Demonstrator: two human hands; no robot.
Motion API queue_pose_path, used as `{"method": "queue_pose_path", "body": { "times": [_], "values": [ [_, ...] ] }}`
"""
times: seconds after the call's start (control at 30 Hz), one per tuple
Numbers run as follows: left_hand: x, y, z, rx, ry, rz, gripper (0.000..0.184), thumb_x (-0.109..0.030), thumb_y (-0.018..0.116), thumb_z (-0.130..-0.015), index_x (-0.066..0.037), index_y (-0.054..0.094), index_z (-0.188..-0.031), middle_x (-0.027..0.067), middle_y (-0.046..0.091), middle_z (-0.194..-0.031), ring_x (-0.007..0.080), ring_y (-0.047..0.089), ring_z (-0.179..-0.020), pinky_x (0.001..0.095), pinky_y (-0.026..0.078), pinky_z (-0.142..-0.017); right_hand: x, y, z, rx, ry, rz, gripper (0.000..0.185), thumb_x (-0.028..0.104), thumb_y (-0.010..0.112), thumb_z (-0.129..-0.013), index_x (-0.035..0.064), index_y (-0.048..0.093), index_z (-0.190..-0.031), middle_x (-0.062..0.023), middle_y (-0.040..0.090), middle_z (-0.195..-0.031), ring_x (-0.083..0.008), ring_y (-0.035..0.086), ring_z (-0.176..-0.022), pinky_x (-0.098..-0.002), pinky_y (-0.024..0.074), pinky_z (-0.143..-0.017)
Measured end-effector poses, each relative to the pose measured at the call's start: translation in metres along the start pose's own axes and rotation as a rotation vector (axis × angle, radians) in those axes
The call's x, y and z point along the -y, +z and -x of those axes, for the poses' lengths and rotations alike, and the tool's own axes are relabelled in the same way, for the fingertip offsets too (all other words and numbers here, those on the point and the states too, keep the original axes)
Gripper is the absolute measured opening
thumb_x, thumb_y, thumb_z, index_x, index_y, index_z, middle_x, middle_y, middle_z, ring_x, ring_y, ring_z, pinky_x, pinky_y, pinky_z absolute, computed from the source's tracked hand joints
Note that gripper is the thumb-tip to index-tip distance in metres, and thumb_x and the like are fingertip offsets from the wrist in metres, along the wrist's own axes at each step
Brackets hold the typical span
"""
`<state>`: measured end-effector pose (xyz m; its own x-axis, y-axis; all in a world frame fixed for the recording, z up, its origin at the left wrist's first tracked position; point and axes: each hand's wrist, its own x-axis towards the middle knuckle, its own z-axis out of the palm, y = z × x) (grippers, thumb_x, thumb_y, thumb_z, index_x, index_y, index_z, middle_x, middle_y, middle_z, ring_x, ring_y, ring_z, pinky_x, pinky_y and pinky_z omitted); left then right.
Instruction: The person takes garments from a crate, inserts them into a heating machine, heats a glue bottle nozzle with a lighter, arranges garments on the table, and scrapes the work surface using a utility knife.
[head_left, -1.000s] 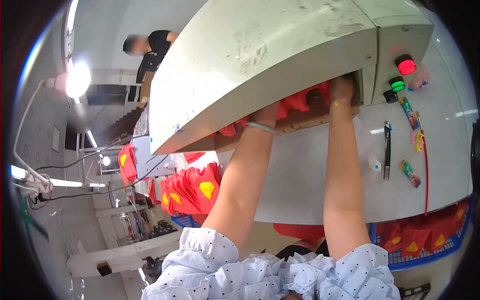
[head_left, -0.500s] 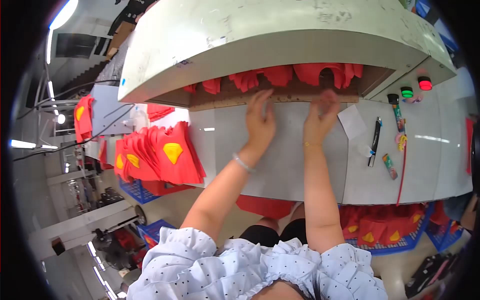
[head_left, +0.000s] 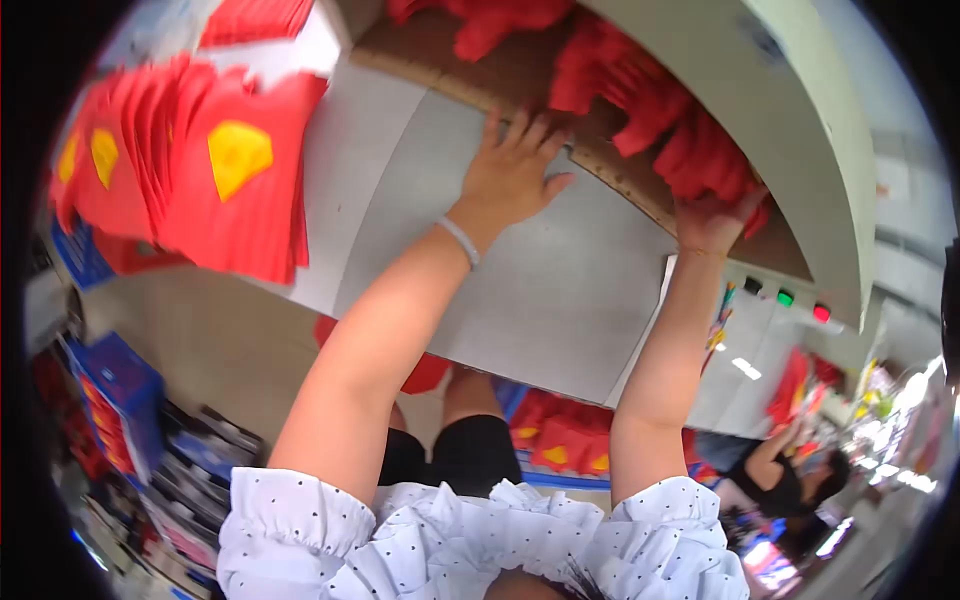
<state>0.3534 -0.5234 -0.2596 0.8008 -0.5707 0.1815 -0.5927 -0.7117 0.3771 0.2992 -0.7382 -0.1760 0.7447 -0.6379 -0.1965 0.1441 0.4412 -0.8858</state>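
Note:
Red fabric pieces hang bunched in a row inside the opening of a pale metal housing. At the row's right end, my right hand is closed around some of the red fabric, which partly hides its fingers. My left hand has its fingers spread, palm down, by the wooden ledge along the opening; nothing is in it. Below both arms lies a grey work surface.
A stack of red fabric pieces with yellow patches sits at the left. Green and red buttons are on the housing's right end. Beneath the table is more red fabric. Another person works at the lower right.
My view has turned and come closer to the opening. My right hand has reached into the red fabric at the row's right end, while my left hand has spread its fingers near the ledge.

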Motion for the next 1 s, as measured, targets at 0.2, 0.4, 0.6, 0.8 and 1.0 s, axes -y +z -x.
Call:
{"method": "queue_pose_path", "body": {
  "times": [0.2,0.4,0.6,0.8,1.0],
  "values": [
    [0.002,0.010,0.004,-0.090,0.027,0.050,0.054,-0.045,0.043,-0.089,-0.014,0.040,-0.133,0.0035,0.036,-0.137,0.0247,0.021,-0.134,0.0491,0.013,-0.109,-0.013,-0.015,-0.034,0.318,0.026,0.009,0.081,0.063,0.045,-0.077,0.0133,0.029,-0.139,-0.0054,0.030,-0.144,-0.0275,0.025,-0.133,-0.0458,0.0200,-0.110],
    [0.004,0.009,0.005,-0.061,0.032,0.004,0.054,-0.044,0.041,-0.090,-0.015,0.038,-0.135,0.0006,0.036,-0.138,0.0223,0.020,-0.134,0.0466,0.013,-0.110,0.006,-0.005,-0.041,0.317,0.093,0.127,0.072,0.044,0.048,-0.073,0.0148,0.035,-0.137,-0.0069,0.036,-0.141,-0.0283,0.032,-0.130,-0.0464,0.0235,-0.109],
    [0.003,0.010,0.004,-0.003,0.034,-0.009,0.053,-0.045,0.038,-0.091,-0.016,0.038,-0.136,-0.0006,0.031,-0.142,0.0224,0.016,-0.136,0.0487,0.008,-0.110,-0.017,-0.016,-0.074,0.219,0.078,0.080,0.068,0.041,0.051,-0.071,0.0133,0.042,-0.132,-0.0070,0.042,-0.137,-0.0276,0.038,-0.126,-0.0458,0.0312,-0.103],
    [0.002,0.005,0.003,0.015,0.041,-0.011,0.053,-0.045,0.036,-0.092,-0.017,0.037,-0.136,-0.0004,0.030,-0.144,0.0238,0.014,-0.137,0.0499,0.006,-0.110,-0.014,-0.043,-0.010,-0.116,0.273,0.030,0.053,0.036,0.054,-0.074,0.0132,0.051,-0.121,-0.0061,0.051,-0.126,-0.0258,0.049,-0.113,-0.0400,0.0413,-0.089],
    [0.003,0.005,0.006,0.015,0.050,0.035,0.056,-0.045,0.042,-0.089,-0.015,0.038,-0.136,0.0004,0.032,-0.142,0.0230,0.016,-0.136,0.0482,0.008,-0.111,-0.044,0.040,-0.012,-0.235,0.224,0.191,0.052,0.038,0.051,-0.079,0.0119,0.048,-0.124,-0.0082,0.050,-0.126,-0.0239,0.052,-0.109,-0.0408,0.0462,-0.078]
  ]
}}
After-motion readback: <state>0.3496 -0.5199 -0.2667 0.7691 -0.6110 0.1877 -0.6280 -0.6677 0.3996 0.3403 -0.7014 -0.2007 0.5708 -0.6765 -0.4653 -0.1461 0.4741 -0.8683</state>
